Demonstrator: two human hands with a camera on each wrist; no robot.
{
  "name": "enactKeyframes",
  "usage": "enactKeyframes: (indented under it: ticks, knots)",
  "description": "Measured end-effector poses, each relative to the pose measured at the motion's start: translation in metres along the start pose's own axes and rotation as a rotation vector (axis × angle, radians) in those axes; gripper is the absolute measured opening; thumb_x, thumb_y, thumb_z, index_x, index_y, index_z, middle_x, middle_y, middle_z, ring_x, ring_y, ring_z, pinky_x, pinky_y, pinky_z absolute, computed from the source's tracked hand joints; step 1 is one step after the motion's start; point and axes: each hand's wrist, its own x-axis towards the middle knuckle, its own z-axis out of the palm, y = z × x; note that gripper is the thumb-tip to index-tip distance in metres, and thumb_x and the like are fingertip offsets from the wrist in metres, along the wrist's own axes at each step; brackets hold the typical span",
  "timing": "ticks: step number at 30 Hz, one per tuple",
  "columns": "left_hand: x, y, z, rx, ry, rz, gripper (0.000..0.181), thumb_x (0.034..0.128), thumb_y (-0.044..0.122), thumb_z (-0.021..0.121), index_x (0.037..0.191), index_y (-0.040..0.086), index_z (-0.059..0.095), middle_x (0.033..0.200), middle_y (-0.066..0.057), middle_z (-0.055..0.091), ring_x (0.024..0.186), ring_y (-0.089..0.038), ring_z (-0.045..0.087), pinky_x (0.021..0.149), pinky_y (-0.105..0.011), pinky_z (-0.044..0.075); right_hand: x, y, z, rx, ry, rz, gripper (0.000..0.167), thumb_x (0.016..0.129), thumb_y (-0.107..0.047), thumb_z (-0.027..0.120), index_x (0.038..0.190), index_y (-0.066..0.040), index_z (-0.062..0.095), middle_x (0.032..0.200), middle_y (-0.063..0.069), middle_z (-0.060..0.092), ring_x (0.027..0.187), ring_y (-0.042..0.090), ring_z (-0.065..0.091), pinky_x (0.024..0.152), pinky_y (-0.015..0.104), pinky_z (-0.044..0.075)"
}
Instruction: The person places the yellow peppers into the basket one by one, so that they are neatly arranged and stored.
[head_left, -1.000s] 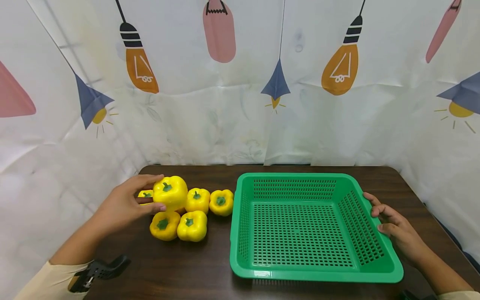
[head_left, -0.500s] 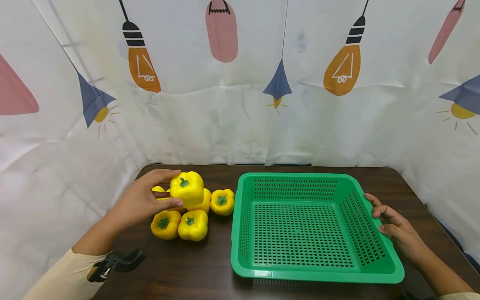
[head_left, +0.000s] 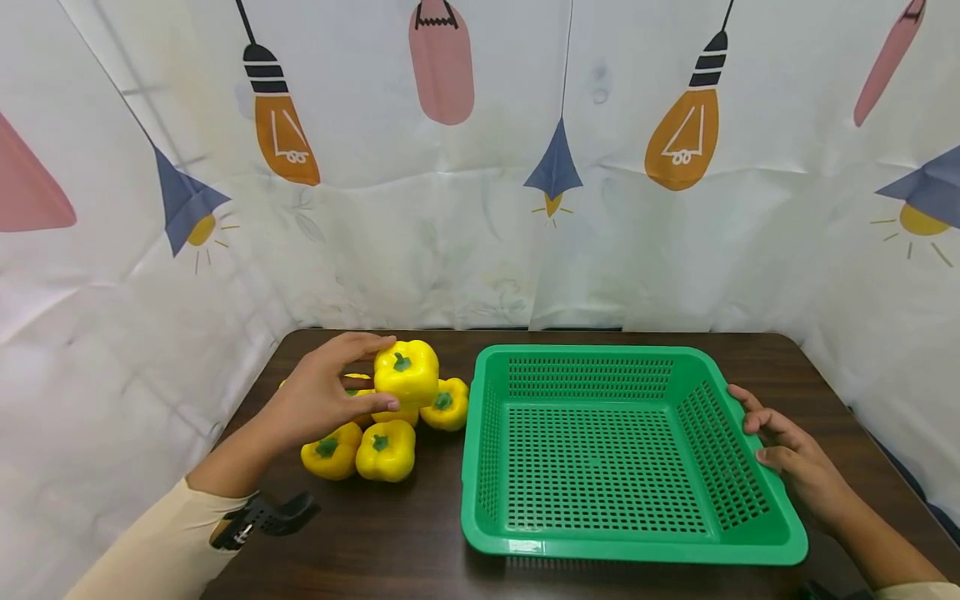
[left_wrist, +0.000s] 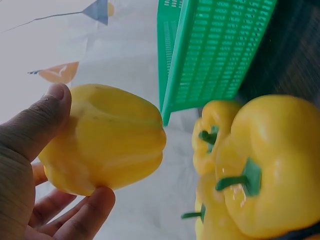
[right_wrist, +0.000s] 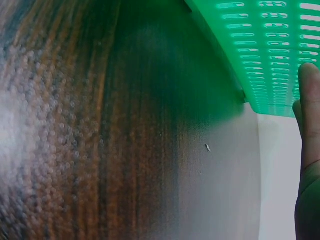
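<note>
In the head view my left hand (head_left: pixel 322 396) holds a yellow bell pepper (head_left: pixel 407 372) by its side, raised over the other peppers. The left wrist view shows the thumb on one side of this pepper (left_wrist: pixel 107 140) and fingertips on the other. Below it, several yellow bell peppers (head_left: pixel 386 451) with green stems lie grouped on the table, some partly hidden by the hand. A green plastic basket (head_left: pixel 630 552) with slotted walls stands right of them, nothing inside. My right hand (head_left: pixel 802 467) grips its right rim; in the right wrist view, fingers (right_wrist: pixel 311 110) lie against the slotted wall.
The dark wooden table (head_left: pixel 420 542) carries everything. A white curtain (head_left: pixel 420 242) printed with lamps and bulbs hangs behind it and along the sides. A black strap (head_left: pixel 262 517) sits on the left wrist over a cream sleeve (head_left: pixel 161 537).
My left hand has carried the held pepper to the right, from over the left end of the group toward the basket. The right hand and the basket have stayed in place.
</note>
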Motion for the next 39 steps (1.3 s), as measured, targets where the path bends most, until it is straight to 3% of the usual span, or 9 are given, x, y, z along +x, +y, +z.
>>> enactKeyframes:
  ticks: [6, 11, 22, 29, 39]
  knots:
    - [0.007, 0.004, 0.01, -0.014, -0.007, 0.017, 0.077, 0.0784, 0.023, 0.091, 0.146, 0.008, 0.057, 0.142, -0.007, 0.052, 0.123, -0.028, 0.058, 0.087, -0.034, 0.059, 0.0, 0.0, -0.001, 0.006, -0.002, 0.01, 0.028, 0.095, 0.014, 0.032, 0.11, -0.006, 0.046, 0.169, -0.003, 0.014, 0.15, 0.006, 0.009, 0.088, 0.018, 0.037]
    - [0.011, 0.008, 0.016, -0.036, -0.019, 0.035, 0.075, 0.0806, 0.024, 0.089, 0.146, 0.008, 0.057, 0.142, -0.01, 0.052, 0.124, -0.031, 0.059, 0.089, -0.034, 0.058, 0.0, -0.001, -0.001, 0.001, -0.004, 0.018, 0.026, 0.096, 0.014, 0.033, 0.11, -0.005, 0.045, 0.17, -0.002, 0.013, 0.151, 0.007, 0.006, 0.088, 0.019, 0.034]
    - [0.024, 0.018, 0.032, -0.025, -0.036, 0.06, 0.079, 0.0772, 0.028, 0.091, 0.146, 0.008, 0.057, 0.141, -0.008, 0.053, 0.124, -0.027, 0.057, 0.088, -0.031, 0.058, 0.0, 0.0, -0.002, 0.027, -0.015, 0.009, 0.028, 0.096, 0.014, 0.031, 0.111, -0.005, 0.045, 0.169, -0.003, 0.014, 0.149, 0.004, 0.011, 0.093, 0.016, 0.038]
    - [0.033, 0.026, 0.04, -0.072, -0.064, 0.062, 0.079, 0.0785, 0.022, 0.09, 0.147, 0.006, 0.055, 0.143, -0.009, 0.051, 0.124, -0.026, 0.057, 0.09, -0.033, 0.058, 0.001, 0.0, -0.003, 0.024, -0.022, 0.007, 0.028, 0.096, 0.014, 0.03, 0.11, -0.006, 0.044, 0.169, -0.004, 0.013, 0.147, 0.001, 0.014, 0.091, 0.018, 0.041]
    - [0.048, 0.029, 0.054, -0.114, -0.083, 0.092, 0.077, 0.0777, 0.017, 0.091, 0.145, 0.004, 0.056, 0.14, -0.008, 0.053, 0.12, -0.025, 0.058, 0.088, -0.031, 0.058, 0.0, -0.001, -0.002, 0.014, -0.009, 0.018, 0.025, 0.097, 0.013, 0.032, 0.111, -0.005, 0.044, 0.169, -0.002, 0.013, 0.151, 0.008, 0.006, 0.093, 0.017, 0.034]
